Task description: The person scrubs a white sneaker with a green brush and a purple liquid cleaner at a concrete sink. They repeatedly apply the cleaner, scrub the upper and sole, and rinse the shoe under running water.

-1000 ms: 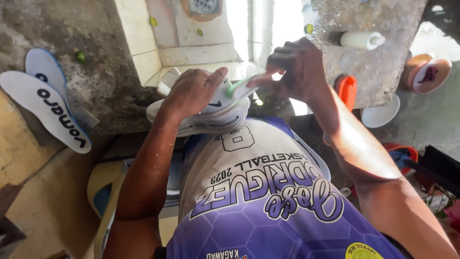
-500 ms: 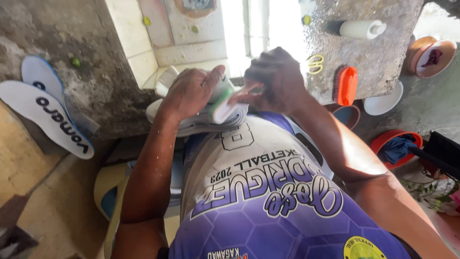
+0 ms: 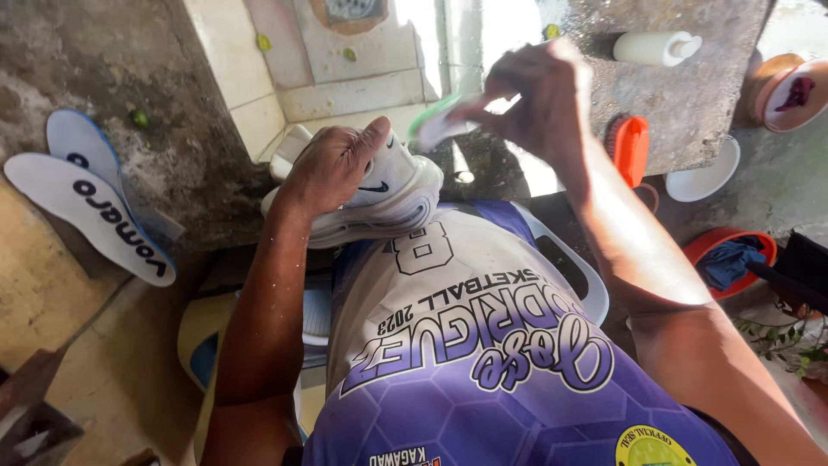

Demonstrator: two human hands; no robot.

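Rough concrete floor carried two insoles at nine o'clock. Left hand clenched a white shoe (sole outward). Right hand, at one o'clock, pinched a green brush.

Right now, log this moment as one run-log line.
left hand: grips white sneaker | right hand: raised, grips green-handled brush | brush off shoe | two insoles on floor, left

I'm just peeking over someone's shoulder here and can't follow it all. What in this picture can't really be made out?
- Head view: the white sneaker is half covered by the left hand; its far side is hidden.
- The green-handled brush in the right hand: bristles washed out by sun glare.
- The plastic chair is mostly hidden by the jersey.
- The red basin: contents partly hidden by a blue cloth.
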